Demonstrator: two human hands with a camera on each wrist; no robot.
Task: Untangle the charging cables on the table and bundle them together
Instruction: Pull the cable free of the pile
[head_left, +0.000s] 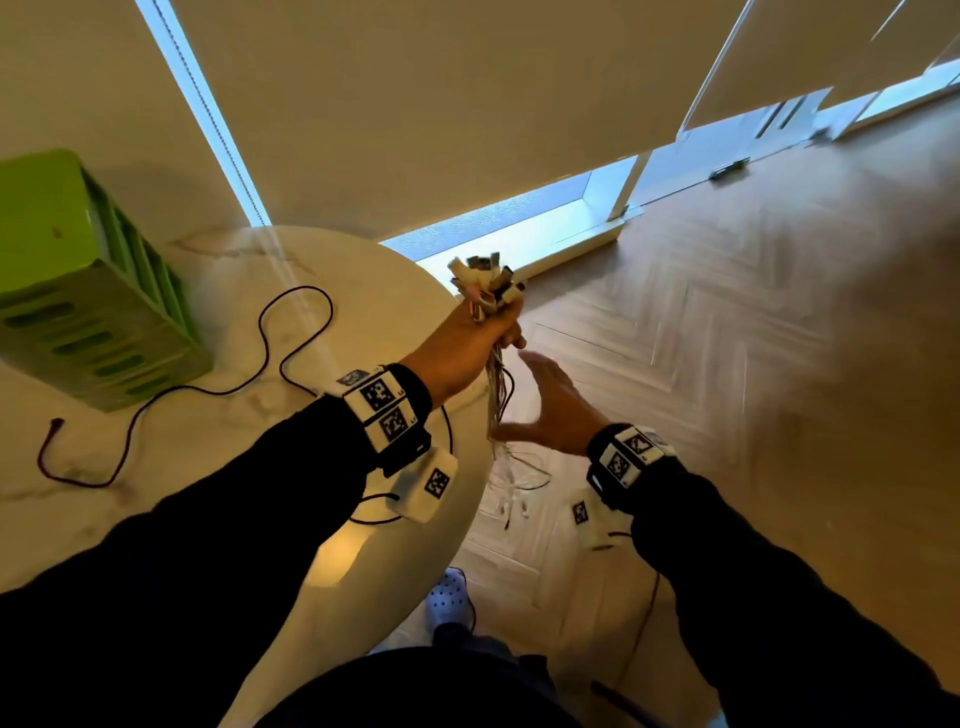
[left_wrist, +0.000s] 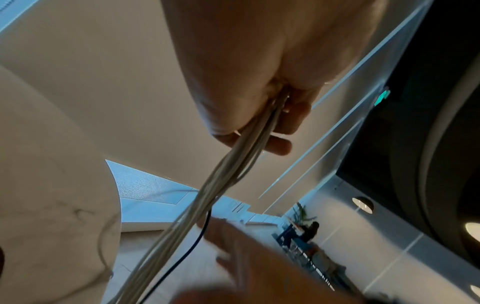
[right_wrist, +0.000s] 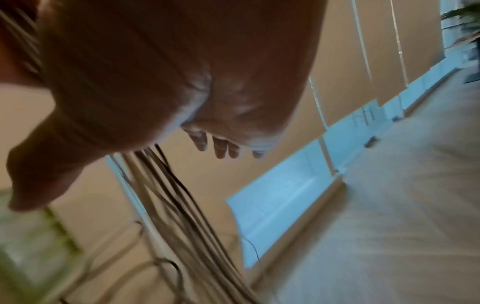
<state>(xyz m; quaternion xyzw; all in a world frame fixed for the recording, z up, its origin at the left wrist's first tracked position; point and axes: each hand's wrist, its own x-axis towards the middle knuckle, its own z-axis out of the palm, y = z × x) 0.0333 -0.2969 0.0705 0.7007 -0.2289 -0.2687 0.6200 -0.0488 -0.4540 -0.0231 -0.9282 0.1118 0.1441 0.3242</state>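
Note:
My left hand grips a bunch of charging cables just below their plugs, which stick up above the fist past the table's right edge. The pale cables hang down from the fist toward the floor. My right hand is open beside the hanging strands, its fingers spread and its thumb by them. In the right wrist view the straight fingertips show above the cables. A dark red cable lies loose and curvy on the round white table.
A green slotted box stands at the table's back left. Wood floor lies to the right, with window blinds behind. The loose ends of the cables dangle near the floor by the table's edge. A foot in a shoe shows below.

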